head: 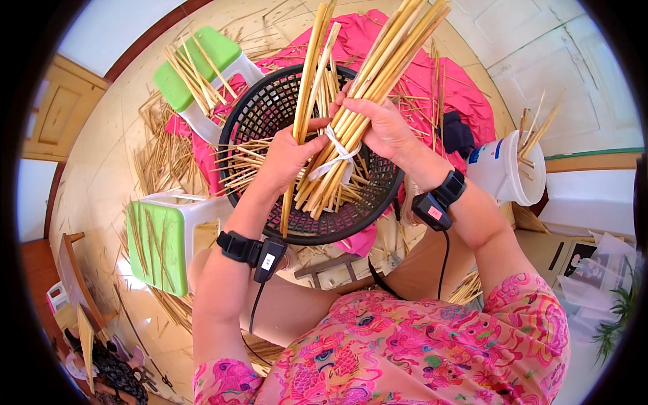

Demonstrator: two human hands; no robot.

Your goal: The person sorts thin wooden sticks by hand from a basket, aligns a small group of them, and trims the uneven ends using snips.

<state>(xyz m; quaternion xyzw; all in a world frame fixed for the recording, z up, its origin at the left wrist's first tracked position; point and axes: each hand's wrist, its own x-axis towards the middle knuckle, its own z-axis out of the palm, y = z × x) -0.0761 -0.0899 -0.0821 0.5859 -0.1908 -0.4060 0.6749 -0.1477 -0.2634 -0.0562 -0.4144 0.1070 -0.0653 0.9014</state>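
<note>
My right hand [382, 126] grips a thick bundle of dry, straw-coloured stalks [390, 66], tilted up to the right. A white cloth strip [340, 158] is knotted around the bundle near its lower end. In my left hand [288, 152] are a few loose stalks [307, 76], nearly upright, beside the bundle; its fingertips reach the bundle's left side near the strip. Both hands are over a black plastic mesh basket [243, 114]. More cut stalks [248, 164] lie inside the basket, partly hidden by my hands and the bundle.
Two green-topped stools [157, 248] stand at the left with stalks on them. Pink cloth [466, 91] lies under the basket. A white bucket [506, 167] holding stalks is at the right. Loose stalks [169, 147] litter the tiled floor. Another person [114, 369] is partly visible at lower left.
</note>
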